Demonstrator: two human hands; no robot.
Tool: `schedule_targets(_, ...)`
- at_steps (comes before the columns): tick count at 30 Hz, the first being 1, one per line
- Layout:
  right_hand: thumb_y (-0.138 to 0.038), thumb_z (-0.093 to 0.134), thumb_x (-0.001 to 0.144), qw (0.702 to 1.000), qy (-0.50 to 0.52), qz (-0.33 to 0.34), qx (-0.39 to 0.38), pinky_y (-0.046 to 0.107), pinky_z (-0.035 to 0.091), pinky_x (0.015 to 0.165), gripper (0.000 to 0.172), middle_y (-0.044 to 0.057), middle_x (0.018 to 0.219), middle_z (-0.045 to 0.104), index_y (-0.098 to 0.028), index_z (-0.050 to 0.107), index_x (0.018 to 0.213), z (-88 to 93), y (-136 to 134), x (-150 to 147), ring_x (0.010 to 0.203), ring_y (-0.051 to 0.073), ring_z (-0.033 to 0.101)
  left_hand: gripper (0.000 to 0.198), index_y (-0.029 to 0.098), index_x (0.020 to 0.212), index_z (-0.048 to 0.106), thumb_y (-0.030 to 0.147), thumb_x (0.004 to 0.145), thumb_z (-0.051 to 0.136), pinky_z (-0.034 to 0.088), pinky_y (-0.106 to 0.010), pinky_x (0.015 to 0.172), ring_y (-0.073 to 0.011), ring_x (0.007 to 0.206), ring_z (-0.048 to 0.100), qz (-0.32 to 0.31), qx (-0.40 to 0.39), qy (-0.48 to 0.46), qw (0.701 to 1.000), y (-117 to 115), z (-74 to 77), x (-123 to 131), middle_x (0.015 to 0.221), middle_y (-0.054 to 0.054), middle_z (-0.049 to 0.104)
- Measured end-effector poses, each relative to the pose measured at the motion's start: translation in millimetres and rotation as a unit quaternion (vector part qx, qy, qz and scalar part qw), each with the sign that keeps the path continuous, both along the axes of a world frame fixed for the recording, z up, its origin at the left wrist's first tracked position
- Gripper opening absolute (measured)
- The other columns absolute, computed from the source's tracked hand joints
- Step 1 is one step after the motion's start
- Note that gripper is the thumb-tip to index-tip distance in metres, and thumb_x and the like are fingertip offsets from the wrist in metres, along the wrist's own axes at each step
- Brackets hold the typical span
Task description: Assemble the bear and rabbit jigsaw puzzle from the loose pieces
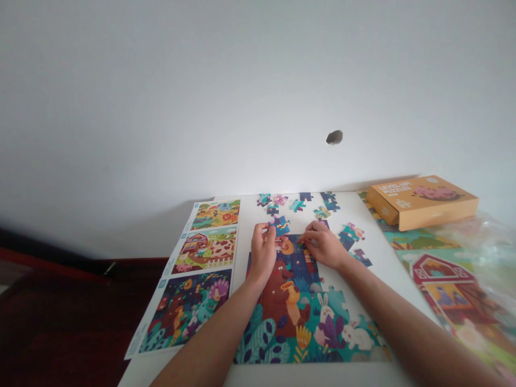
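A half-built jigsaw (298,317) with a brown bear, rabbits and plants lies on the white table (242,236) in front of me. My left hand (262,250) pinches a blue puzzle piece (281,224) at the jigsaw's upper edge. My right hand (322,244) rests with curled fingers on the jigsaw's top row, pressing on the pieces there. What lies under those fingers is hidden.
Several loose pieces (296,203) lie scattered at the table's far edge and to the right (351,234). A reference sheet with three pictures (201,269) lies on the left. An orange puzzle box (423,201) sits on finished puzzles (451,279) at the right. A white wall stands behind.
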State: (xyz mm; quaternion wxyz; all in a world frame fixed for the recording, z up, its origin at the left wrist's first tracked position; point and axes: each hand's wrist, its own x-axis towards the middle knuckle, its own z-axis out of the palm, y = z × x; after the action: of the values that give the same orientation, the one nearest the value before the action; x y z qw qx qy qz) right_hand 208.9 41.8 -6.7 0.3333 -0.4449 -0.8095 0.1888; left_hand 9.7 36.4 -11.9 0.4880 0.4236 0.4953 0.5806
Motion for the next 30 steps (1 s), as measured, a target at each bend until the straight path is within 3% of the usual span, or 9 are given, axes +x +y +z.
schedule_targets(4,-0.009,0.056,0.082,0.999,0.028,-0.001,0.021,0.035,0.049,0.084,0.032,0.007,0.097,0.057,-0.024,0.075,0.103,-1.0,0.5,0.3,0.089,0.02,0.058,0.03,0.022,0.098,0.05,0.049,0.089,0.061,0.056,-0.029,0.056,-0.0202,0.064,0.071,0.006,0.009,0.009,1.0,0.5,-2.6,-0.2,0.074,0.0,0.067)
schedule_targets(12,-0.004,0.057,0.078,0.999,-0.021,0.047,0.003,0.035,0.048,0.081,0.032,0.007,0.096,0.061,-0.024,0.077,0.091,-5.0,2.9,1.1,0.087,0.019,0.06,0.027,0.023,0.098,0.049,0.046,0.089,0.06,0.053,-0.027,0.054,-0.0182,0.06,0.069,-0.001,0.008,-0.002,1.0,0.8,-1.9,0.8,0.07,0.002,0.065)
schedule_targets(18,-0.017,0.063,0.084,0.999,-0.04,0.002,0.021,0.039,0.047,0.088,0.025,0.008,0.101,0.062,-0.024,0.074,0.105,-1.6,2.0,1.6,0.094,0.023,0.059,0.025,0.023,0.097,0.047,0.045,0.09,0.058,0.051,-0.026,0.054,-0.018,0.059,0.067,-0.004,0.009,0.009,1.0,0.3,-0.9,0.4,0.065,0.003,0.063)
schedule_targets(23,-0.025,0.065,0.087,0.997,-0.078,-0.006,0.01,0.039,0.044,0.09,0.017,0.006,0.104,0.065,-0.029,0.076,0.099,-6.1,5.8,5.8,0.097,0.023,0.058,0.025,0.023,0.096,0.047,0.045,0.091,0.057,0.05,-0.026,0.053,-0.0179,0.058,0.067,-0.006,0.013,0.021,1.0,-0.6,1.7,0.8,0.064,0.004,0.062)
schedule_targets(30,-0.03,0.061,0.091,0.996,-0.093,-0.012,0.005,0.039,0.04,0.089,0.018,0.006,0.105,0.064,-0.03,0.075,0.103,-1.8,2.9,5.0,0.099,0.023,0.056,0.026,0.023,0.098,0.046,0.045,0.09,0.058,0.052,-0.027,0.055,-0.0186,0.057,0.067,-0.011,0.009,0.011,1.0,-1.2,1.1,0.7,0.059,0.005,0.061)
